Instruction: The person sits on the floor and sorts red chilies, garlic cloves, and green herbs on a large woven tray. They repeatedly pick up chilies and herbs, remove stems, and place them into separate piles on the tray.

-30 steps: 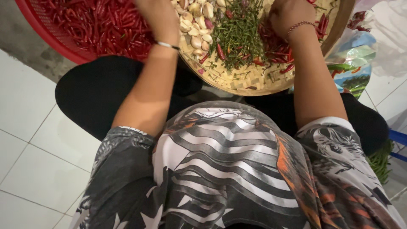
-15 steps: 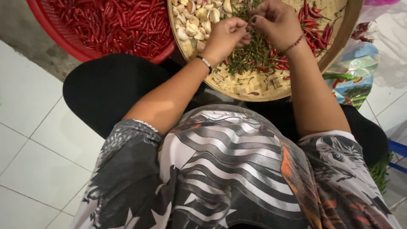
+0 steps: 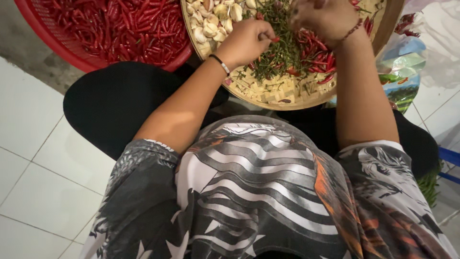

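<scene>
Both hands have drawn apart over the woven tray [image 3: 287, 98] since half a second ago, when they met above its green stems [image 3: 280, 50]. The left hand [image 3: 247, 42] now pinches 1 red chili [image 3: 274, 39] beside those stems, near the tray's garlic cloves [image 3: 211, 21]. The right hand [image 3: 326, 17] hovers curled above the tray's red chilies [image 3: 314, 50]; I cannot tell what it holds.

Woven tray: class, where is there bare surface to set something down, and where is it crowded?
Bare weave shows only along the near rim of the woven tray, below the green stems. Elsewhere it is crowded: garlic cloves left, red chillies right, left hand and right hand above. The red basket is full.
</scene>
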